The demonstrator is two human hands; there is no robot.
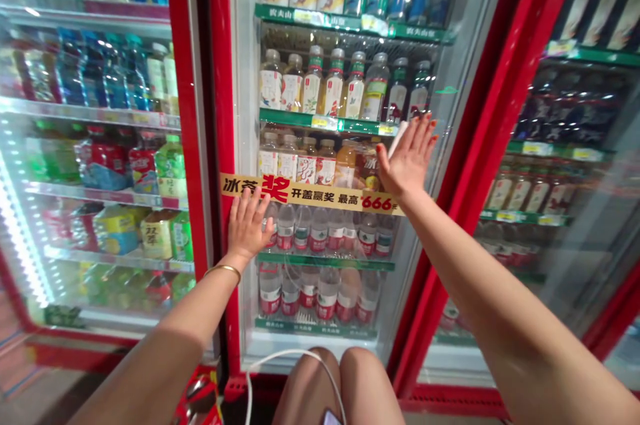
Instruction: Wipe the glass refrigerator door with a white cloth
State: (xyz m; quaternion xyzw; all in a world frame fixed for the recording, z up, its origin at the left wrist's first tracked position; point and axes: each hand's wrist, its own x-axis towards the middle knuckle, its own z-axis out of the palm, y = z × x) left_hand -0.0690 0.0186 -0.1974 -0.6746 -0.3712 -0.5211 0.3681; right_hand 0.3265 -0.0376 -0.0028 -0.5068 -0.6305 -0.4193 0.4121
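While both bare arms stretch forward to the glass door (463,65) of a drinks cooler, the left hand (247,228) is spread wide, palm toward the pane, its fingers pointing up and the thumb out to the right. It grasps nothing that shows; its fingertips overlap the lower edge of a yellow banner (313,196) across the door, near the left side of the red frame (219,78). A thin gold bracelet (223,270) circles that wrist.

The right hand (411,158) is higher, just above the banner's right end, its fingers straight and slightly parted, with orange-red nails. A narrow white strip (399,138) shows between thumb and forefinger; whether the hand holds it or merely lies over it, I cannot tell. Nor can I be sure that either palm presses on the glass, though both appear flat to it.

The door stands directly before the person, between the two hands. Behind it, bottled drinks (333,88) line green-edged shelves, with red-labelled clear bottles (327,295) on the bottom one. Below, a white cable (280,353) loops over the person's bare knees (367,385).
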